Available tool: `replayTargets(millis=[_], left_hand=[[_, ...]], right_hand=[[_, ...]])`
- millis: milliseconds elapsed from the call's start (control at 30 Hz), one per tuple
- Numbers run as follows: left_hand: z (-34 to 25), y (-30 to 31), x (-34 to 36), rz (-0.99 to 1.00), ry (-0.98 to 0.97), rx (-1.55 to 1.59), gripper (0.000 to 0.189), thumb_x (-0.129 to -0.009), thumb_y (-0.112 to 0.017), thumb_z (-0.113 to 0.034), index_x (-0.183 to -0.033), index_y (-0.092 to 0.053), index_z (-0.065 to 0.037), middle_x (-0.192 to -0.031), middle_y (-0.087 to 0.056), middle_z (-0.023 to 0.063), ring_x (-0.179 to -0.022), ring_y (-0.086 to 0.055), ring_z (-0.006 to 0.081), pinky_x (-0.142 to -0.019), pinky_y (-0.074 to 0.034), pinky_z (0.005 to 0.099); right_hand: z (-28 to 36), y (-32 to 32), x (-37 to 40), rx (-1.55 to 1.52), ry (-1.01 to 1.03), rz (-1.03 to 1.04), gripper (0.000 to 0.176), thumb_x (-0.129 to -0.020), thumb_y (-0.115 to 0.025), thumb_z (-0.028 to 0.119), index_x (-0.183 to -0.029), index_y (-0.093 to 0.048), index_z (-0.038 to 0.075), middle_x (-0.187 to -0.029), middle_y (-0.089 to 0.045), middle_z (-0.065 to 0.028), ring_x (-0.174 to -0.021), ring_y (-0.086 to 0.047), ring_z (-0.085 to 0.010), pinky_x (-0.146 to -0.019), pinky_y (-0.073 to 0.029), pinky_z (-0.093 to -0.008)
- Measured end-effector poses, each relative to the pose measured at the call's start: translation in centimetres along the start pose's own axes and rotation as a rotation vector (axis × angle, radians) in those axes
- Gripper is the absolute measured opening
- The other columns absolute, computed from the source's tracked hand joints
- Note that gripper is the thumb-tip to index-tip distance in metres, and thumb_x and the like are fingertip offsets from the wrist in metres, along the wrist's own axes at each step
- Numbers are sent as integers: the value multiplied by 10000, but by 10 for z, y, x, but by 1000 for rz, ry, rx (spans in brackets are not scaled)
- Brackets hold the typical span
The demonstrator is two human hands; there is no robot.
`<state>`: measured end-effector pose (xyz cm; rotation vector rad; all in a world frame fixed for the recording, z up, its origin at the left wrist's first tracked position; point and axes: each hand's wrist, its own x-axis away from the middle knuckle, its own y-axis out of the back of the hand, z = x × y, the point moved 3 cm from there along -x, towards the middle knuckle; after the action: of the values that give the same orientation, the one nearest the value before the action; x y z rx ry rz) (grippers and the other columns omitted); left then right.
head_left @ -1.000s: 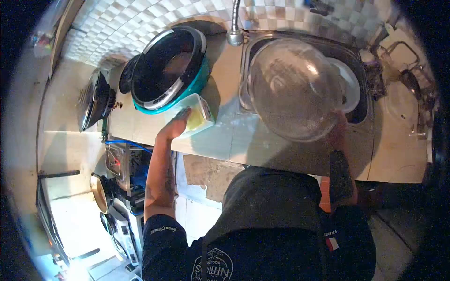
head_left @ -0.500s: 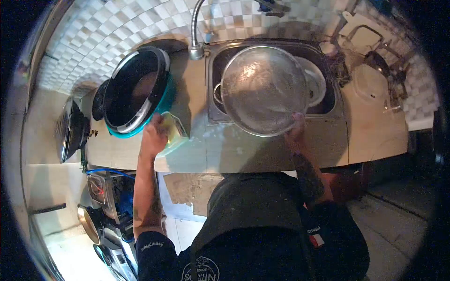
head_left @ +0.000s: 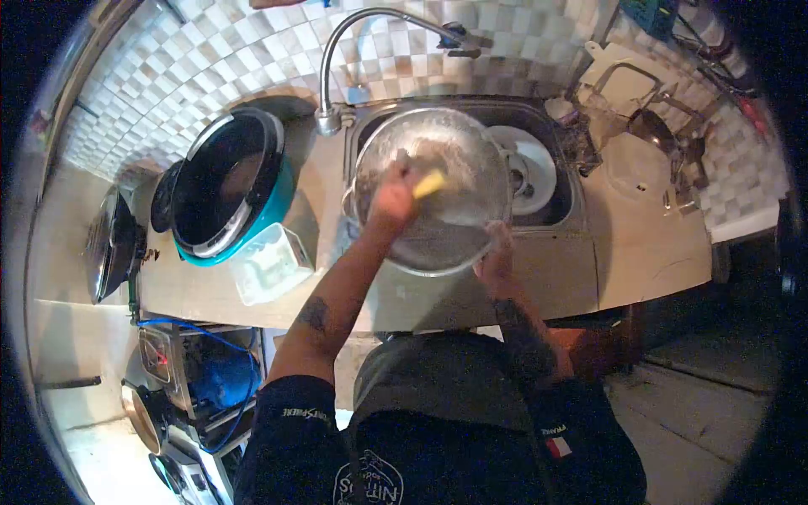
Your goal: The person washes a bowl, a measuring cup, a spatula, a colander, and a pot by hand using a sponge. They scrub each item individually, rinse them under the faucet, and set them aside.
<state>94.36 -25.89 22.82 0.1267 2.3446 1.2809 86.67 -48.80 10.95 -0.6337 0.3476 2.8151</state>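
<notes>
A large round metal pot with a loop handle at its left rests tilted over the sink's left part and front edge. My left hand, slightly blurred, is closed on a yellow sponge over the pot's broad round face. At the pot's lower right rim, my right hand grips the edge. To the left on the counter stands a clear plastic container with whitish contents.
Behind the pot, the steel sink holds a white dish. A curved faucet rises at the back left. A teal tub with a black vessel in it stands left. Utensils and a white container sit at the right.
My left hand has moved from the plastic container, right and up to the pot, carrying the yellow sponge. My right hand stays at the pot's rim. The whole view has shifted somewhat.
</notes>
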Motion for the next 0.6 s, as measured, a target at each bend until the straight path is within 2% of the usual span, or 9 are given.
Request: replayTargets(millis=[100, 167, 300, 333, 433, 467, 500, 533, 600], left_hand=[[-7, 17, -32, 108, 180, 404, 472, -822, -745, -290, -1180, -573, -36, -997, -676, 219, -859, -682, 405, -812, -545, 455], [-11, 17, -46, 225, 343, 670, 511, -819, -751, -302, -1203, -545, -36, -912, -691, 188, -841, -680, 405, -800, -542, 458], [-41, 30, -34, -108, -128, -153, 582, -806, -745, -335, -1253, -515, -42, -1206, -586, 229, -1029, -635, 373, -848, -535, 451], [-23, 5, -32, -103, -373, -15, 566, -835, -702, -328, -1288, -508, -49, -1303, -505, 251, -1086, -590, 381, -918, -504, 454], [-2, -16, -36, -5, -202, 31, 506, -880, -642, -292, -1305, -509, -52, -1282, -527, 253, -1053, -587, 405, -921, -493, 474], [-18, -3, -46, -58, -9, 56, 448, -883, -605, -213, -1288, -518, -41, -1243, -554, 275, -1057, -592, 419, -902, -503, 479], [-32, -17, -44, 70, -74, 93, 427, -872, -609, -198, -1261, -531, -38, -1176, -579, 275, -988, -608, 425, -850, -516, 477], [-47, -36, -37, 197, -137, 130, 406, -862, -613, -183, -1234, -544, -36, -1110, -605, 276, -919, -625, 431, -798, -529, 475], [-66, -66, -33, 435, -275, 206, 364, -840, -621, -153, -1179, -570, -30, -977, -656, 277, -781, -658, 443, -694, -556, 470]], right_hand=[[-16, 12, -3, -460, -355, 2, 371, -814, -649, 295, -1081, -532, 65, -1051, -545, -122, -1012, -563, -298, -889, -471, -440], [12, 22, -9, -242, -145, 34, 398, -809, -672, 301, -1088, -520, 60, -1055, -546, -127, -996, -568, -300, -880, -474, -442], [87, 30, -32, 65, 1, 60, 440, -808, -704, 314, -1095, -501, 50, -1061, -547, -135, -977, -575, -306, -867, -481, -447], [109, 30, -33, 44, -173, 38, 438, -813, -702, 317, -1093, -499, 48, -1062, -546, -135, -981, -575, -309, -867, -482, -449], [69, 24, -24, -481, -699, 44, 453, -814, -706, 268, -1125, -493, 18, -1071, -536, -165, -985, -578, -327, -886, -480, -456], [65, 26, -31, -439, -534, 95, 457, -823, -697, 260, -1142, -490, 8, -1077, -532, -169, -986, -579, -331, -903, -476, -455], [61, 27, -37, -403, -368, 132, 461, -831, -688, 251, -1160, -487, -2, -1084, -529, -174, -987, -580, -334, -919, -471, -455], [74, 28, -46, -65, 133, 201, 460, -852, -665, 260, -1178, -484, -9, -1091, -527, -170, -990, -582, -332, -943, -464, -451], [75, 36, -57, 288, 448, 228, 504, -876, -630, 277, -1243, -456, -22, -1107, -519, -159, -1014, -580, -330, -999, -435, -452]])
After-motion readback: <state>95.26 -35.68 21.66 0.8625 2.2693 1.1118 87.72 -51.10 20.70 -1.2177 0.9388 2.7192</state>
